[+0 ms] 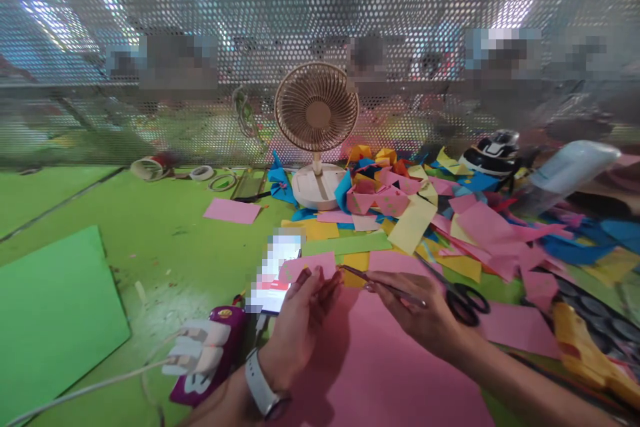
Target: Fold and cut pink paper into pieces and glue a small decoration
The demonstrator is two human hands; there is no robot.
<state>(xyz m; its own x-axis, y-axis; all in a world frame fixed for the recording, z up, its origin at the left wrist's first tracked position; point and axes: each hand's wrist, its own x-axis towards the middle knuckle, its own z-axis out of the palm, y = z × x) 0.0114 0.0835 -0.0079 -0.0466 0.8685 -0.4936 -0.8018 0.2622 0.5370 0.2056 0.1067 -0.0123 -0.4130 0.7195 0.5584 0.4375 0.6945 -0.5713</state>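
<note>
My left hand (305, 300), with a white-strapped watch (265, 387) on the wrist, is closed with thumb and fingers together. Something small and reddish shows at its fingertips, too small to name. In a pencil-like grip, my right hand (425, 310) holds a slim dark tool (397, 291) with a narrow tip. That tip touches or nearly touches the left fingertips. Below both hands lies a large pink sheet (390, 367). A lit phone (275, 273), partly pixelated, lies left of my left hand. Black-handled scissors (465, 303) rest just beyond my right wrist.
A fan (317, 107) stands before a perforated metal screen (200, 113). Coloured paper scraps (400, 200) heap at right. A purple power strip (225, 327) with white plugs, a cable and a green sheet (55, 320) lie left. Tape rolls (203, 173) sit at the back.
</note>
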